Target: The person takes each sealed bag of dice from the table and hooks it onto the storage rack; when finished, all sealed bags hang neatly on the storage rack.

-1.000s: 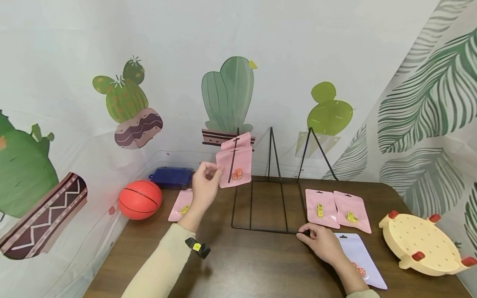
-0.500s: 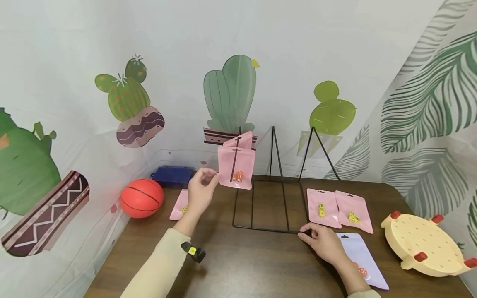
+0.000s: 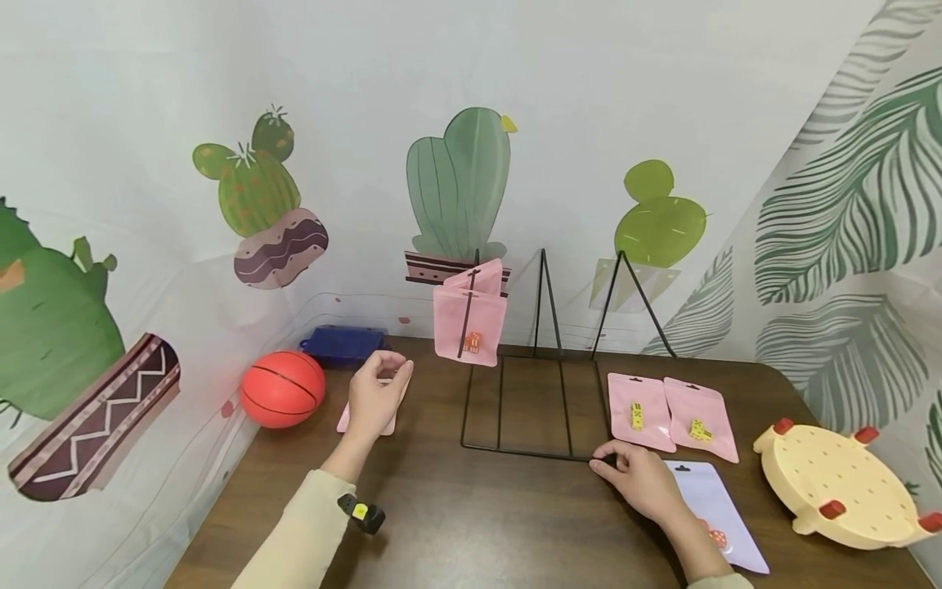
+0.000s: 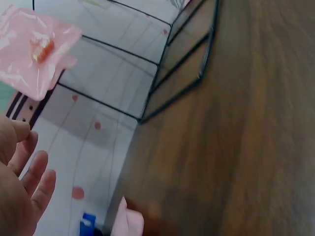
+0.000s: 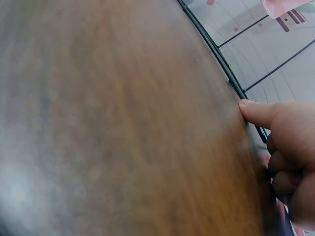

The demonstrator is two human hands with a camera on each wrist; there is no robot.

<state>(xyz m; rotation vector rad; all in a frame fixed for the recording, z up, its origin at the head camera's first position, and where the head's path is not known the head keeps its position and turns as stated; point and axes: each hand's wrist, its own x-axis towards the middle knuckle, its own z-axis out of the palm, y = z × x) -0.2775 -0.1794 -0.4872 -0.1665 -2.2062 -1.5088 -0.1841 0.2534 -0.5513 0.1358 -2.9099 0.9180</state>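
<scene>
A black wire rack (image 3: 522, 451) stands mid-table with upright prongs. On its left prong hang two pink pouches, the front pouch (image 3: 487, 323) with orange dice in it and another pouch (image 3: 489, 278) behind. My left hand (image 3: 374, 397) is to their left, fingers loosely bent and holding nothing; the left wrist view shows its fingers (image 4: 35, 174) apart from the hanging pouch (image 4: 34, 51). Under that hand lies a further pink pouch (image 3: 388, 427), partly hidden. My right hand (image 3: 639, 481) pinches the rack's front right corner, its index finger (image 5: 258, 112) along the wire in the right wrist view.
Right of the rack lie two pink pouches with yellow dice, a nearer pouch (image 3: 620, 397) and a farther one (image 3: 715, 405). A lilac pouch (image 3: 710, 491) is partly under the right arm. A cream round stand (image 3: 839, 483) has red feet. Left are a red ball (image 3: 283, 389) and blue case (image 3: 342, 345).
The left hand has let go of the front pink pouch and moved left and down, over the pouch on the table. The pouch hangs from the prong. My right hand stays on the rack.
</scene>
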